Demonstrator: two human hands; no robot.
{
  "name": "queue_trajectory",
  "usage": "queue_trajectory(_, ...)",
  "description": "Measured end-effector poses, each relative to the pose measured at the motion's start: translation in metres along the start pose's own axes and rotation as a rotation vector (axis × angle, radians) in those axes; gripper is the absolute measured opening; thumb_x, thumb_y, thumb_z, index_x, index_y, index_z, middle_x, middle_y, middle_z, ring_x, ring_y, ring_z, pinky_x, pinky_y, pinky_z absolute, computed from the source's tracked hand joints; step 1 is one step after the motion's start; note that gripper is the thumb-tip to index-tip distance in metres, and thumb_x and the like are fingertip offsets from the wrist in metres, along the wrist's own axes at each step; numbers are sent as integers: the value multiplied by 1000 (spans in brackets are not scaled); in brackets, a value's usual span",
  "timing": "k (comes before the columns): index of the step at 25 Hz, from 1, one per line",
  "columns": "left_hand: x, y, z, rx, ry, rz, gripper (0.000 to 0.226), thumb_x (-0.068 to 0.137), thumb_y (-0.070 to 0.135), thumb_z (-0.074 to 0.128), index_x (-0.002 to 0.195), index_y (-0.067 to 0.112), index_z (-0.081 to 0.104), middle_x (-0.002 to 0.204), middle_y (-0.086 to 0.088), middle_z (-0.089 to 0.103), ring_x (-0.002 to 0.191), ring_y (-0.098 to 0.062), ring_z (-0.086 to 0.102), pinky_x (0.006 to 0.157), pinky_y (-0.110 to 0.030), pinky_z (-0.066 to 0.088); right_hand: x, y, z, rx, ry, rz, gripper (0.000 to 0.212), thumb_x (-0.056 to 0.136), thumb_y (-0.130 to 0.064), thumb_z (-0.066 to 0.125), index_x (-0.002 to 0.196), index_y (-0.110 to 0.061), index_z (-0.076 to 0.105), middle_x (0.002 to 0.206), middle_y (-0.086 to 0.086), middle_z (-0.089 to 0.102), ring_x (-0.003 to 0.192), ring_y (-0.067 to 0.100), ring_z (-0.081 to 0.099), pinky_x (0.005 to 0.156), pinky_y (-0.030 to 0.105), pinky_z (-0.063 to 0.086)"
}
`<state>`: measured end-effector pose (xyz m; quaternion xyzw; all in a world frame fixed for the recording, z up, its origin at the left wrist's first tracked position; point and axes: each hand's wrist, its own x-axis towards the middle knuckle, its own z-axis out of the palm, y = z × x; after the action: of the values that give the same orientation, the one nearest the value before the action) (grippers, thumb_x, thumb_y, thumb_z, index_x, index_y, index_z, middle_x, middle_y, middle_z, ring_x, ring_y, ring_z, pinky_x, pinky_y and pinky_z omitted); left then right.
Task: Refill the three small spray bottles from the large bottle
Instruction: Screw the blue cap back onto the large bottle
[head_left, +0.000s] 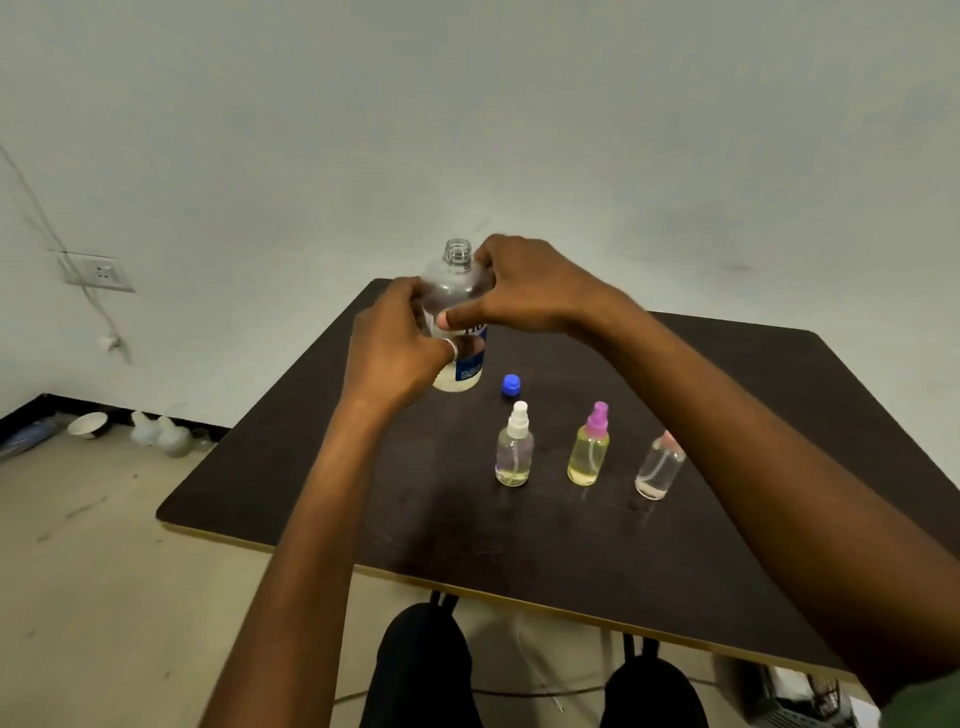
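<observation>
The large clear bottle (459, 291) with a blue label stands uncapped at the far side of the dark table (519, 540). Its liquid level is low. My left hand (395, 343) grips its body from the left and my right hand (519, 291) grips its shoulder from the right. Its blue cap (511, 385) lies on the table just right of its base. Nearer me stand three small spray bottles in a row: a white-topped one (514, 447), a purple-topped one (590, 447) with yellowish liquid, and a pink-topped one (658, 467), partly hidden by my right forearm.
Left of the table, on the floor by the wall, lie a white bowl (87, 424) and some pale plastic containers (161, 434). A wall socket (101, 271) with a hanging cable is at the left. My knees show under the table's near edge.
</observation>
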<state>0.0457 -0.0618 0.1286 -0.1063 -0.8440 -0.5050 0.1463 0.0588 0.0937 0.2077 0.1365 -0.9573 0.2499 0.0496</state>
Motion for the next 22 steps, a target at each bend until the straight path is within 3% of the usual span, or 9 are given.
queue_trajectory(2, -7, -28, 5, -9, -18, -56, 69, 65, 26, 90, 125, 21, 56, 111, 7, 68, 96, -10, 67, 83, -30, 56, 8, 1, 24, -46, -92, 8, 25, 78, -38, 77, 76, -24, 56, 84, -3, 65, 71, 4, 56, 58, 13, 43)
queue_trajectory(5, -18, -58, 17, -26, -43, -127, 68, 64, 24, 92, 122, 21, 56, 109, 6, 67, 95, -10, 67, 77, -22, 53, 19, 12, 56, -122, -187, 35, 34, 75, -44, 77, 86, -12, 69, 84, 4, 72, 74, 16, 65, 64, 31, 51)
queue_trajectory(8, -26, -75, 30, -37, -70, -181, 66, 63, 23, 92, 118, 22, 57, 106, 7, 67, 92, -9, 66, 72, -19, 51, 21, 26, 74, -136, -255, 87, 42, 73, -46, 78, 91, -9, 69, 82, 7, 72, 66, 16, 65, 59, 32, 51)
queue_trajectory(11, -32, -83, 39, -53, -83, -200, 68, 65, 22, 91, 123, 22, 56, 109, 8, 66, 92, -6, 65, 71, -16, 50, 19, 33, 79, -125, -282, 102, 46, 74, -45, 78, 96, -6, 68, 90, 10, 71, 84, 24, 67, 71, 37, 54)
queue_trajectory(15, -36, -86, 43, -48, -67, -193, 69, 68, 23, 90, 127, 23, 54, 112, 8, 65, 95, -8, 64, 76, -19, 50, 14, 35, 78, -107, -319, 88, 55, 75, -42, 79, 109, -1, 63, 103, 15, 69, 94, 28, 65, 69, 31, 49)
queue_trajectory(19, -42, -86, 46, -69, -36, -214, 73, 66, 27, 92, 127, 26, 54, 106, 15, 64, 89, 1, 62, 73, -13, 47, 18, 48, 44, -58, -449, 128, 84, 74, -38, 82, 140, -7, 41, 126, 14, 60, 112, 27, 60, 96, 42, 50)
queue_trajectory(22, -42, -87, 46, -83, -34, -237, 76, 67, 26, 91, 132, 26, 52, 109, 16, 60, 93, 2, 60, 73, -8, 42, 44, 72, 22, -164, -295, 123, 49, 83, -28, 75, 128, -17, 59, 117, -1, 64, 109, 16, 59, 93, 29, 46)
